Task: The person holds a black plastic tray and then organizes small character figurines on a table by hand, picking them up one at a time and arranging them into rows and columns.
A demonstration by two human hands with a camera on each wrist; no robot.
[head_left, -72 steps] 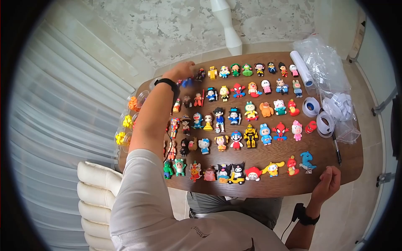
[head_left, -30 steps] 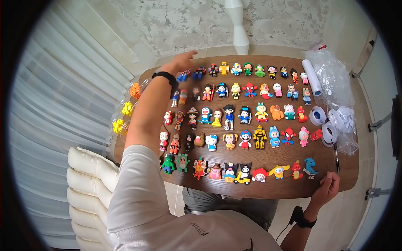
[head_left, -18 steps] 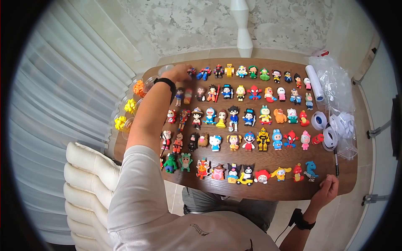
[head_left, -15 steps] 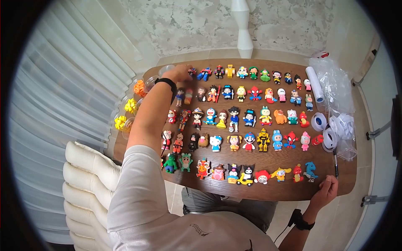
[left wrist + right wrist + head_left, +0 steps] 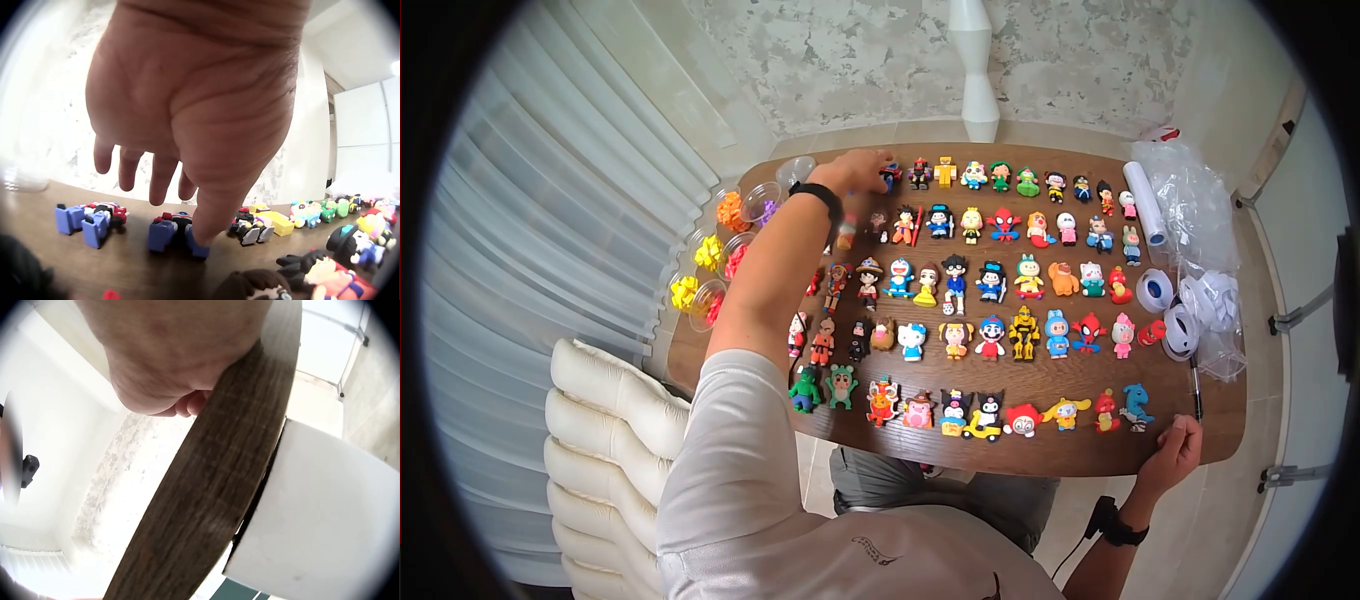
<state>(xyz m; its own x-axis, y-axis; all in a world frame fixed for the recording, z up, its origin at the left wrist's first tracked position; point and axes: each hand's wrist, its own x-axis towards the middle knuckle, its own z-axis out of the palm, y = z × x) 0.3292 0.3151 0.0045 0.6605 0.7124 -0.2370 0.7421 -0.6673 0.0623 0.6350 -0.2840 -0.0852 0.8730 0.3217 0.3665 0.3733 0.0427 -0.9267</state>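
Over the far row of small toy figures, my left hand (image 5: 858,172) reaches to a red-and-blue robot figure (image 5: 890,178). In the left wrist view the hand (image 5: 187,119) has its fingers extended and the thumb down at the middle robot figure (image 5: 164,236); contact is hard to tell. A matching robot (image 5: 95,226) lies to its left, a dark figure (image 5: 251,229) and a yellow one (image 5: 281,224) to its right. My right hand (image 5: 1176,450), fingers loosely curled with nothing visible in them, rests at the table's near right edge, below a black pen (image 5: 1196,388).
Several rows of figures cover the wooden table (image 5: 1040,455). Clear cups with orange (image 5: 732,211), yellow and other coloured bows stand at the left edge. A white roll (image 5: 1143,200), tape rolls (image 5: 1156,290) and plastic bags (image 5: 1195,200) lie at the right. A cream chair (image 5: 605,430) stands at left.
My left hand has moved right along the far row, from the leftmost robot figure to the one beside it. The cups at the left show more fully. The right hand stays at the table edge.
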